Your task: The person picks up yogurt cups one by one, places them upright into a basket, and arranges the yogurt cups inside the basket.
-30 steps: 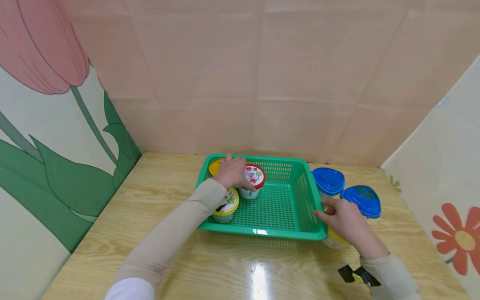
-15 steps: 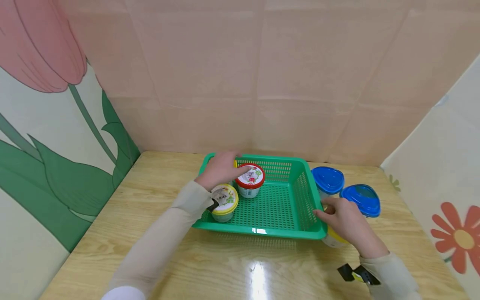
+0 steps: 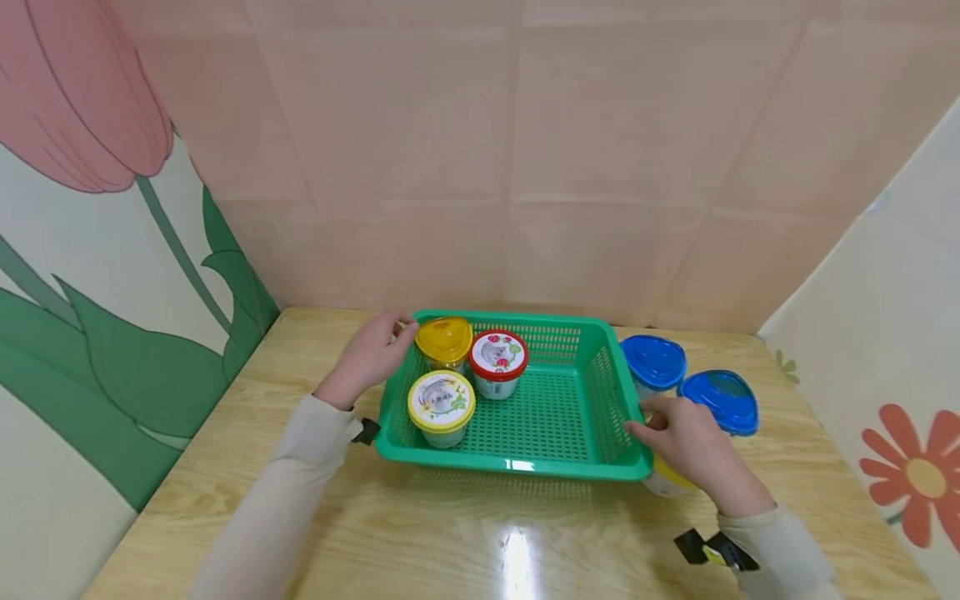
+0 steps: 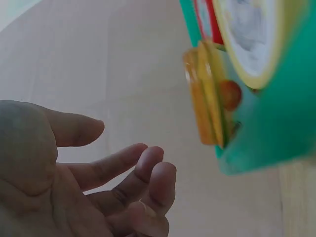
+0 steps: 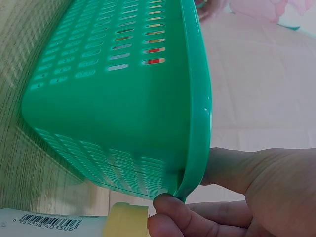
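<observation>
A green plastic basket point(image 3: 555, 417) stands on the table with three lidded tubs inside its left part. At the back left is a tub with an orange-yellow lid point(image 3: 444, 338). Beside it sits a red-rimmed tub point(image 3: 498, 363), and in front a yellow-rimmed tub point(image 3: 442, 408). My left hand point(image 3: 371, 354) hovers by the basket's back left corner. In the left wrist view its fingers point(image 4: 148, 168) are loosely bent, hold nothing and stay apart from the basket. My right hand point(image 3: 686, 446) pinches the basket's right rim point(image 5: 200, 123) between thumb and fingers.
To the right of the basket stand two containers with blue lids point(image 3: 654, 362). A yellow-lidded container point(image 3: 666, 479), with a barcode on its side, is partly hidden behind my right hand. A pinkish covered wall point(image 3: 510, 167) rises behind the table.
My left hand has drawn back leftward from over the tubs to outside the basket's left rim, uncovering the orange-yellow lid. The right hand has kept its hold on the rim.
</observation>
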Tool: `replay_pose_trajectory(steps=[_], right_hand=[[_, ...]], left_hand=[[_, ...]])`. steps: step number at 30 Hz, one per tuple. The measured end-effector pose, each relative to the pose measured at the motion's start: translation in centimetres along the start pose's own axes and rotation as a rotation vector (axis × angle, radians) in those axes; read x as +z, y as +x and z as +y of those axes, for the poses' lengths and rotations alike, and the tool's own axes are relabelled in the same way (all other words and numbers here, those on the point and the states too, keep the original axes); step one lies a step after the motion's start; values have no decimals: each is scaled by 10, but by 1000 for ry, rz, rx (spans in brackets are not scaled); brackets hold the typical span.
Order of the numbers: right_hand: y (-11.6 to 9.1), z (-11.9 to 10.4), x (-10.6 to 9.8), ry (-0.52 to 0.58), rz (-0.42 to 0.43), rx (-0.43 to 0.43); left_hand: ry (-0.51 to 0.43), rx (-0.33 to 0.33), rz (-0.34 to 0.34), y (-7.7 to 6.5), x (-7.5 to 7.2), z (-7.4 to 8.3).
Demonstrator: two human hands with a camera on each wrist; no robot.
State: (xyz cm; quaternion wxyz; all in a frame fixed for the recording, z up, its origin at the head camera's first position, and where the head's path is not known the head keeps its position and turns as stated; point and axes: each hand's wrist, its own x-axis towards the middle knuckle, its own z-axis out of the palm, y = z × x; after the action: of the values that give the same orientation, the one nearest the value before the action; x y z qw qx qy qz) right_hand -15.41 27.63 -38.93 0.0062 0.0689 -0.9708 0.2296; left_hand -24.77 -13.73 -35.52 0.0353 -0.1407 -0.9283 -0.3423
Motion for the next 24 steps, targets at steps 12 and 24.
replay_pose_trajectory(steps=[12, 24], right_hand=[[-1, 0, 2, 5, -6, 7], [0, -1, 3, 4, 11, -9]], left_hand=[[-2, -78, 15, -25, 6, -35], [-88, -115, -32, -40, 28, -59]])
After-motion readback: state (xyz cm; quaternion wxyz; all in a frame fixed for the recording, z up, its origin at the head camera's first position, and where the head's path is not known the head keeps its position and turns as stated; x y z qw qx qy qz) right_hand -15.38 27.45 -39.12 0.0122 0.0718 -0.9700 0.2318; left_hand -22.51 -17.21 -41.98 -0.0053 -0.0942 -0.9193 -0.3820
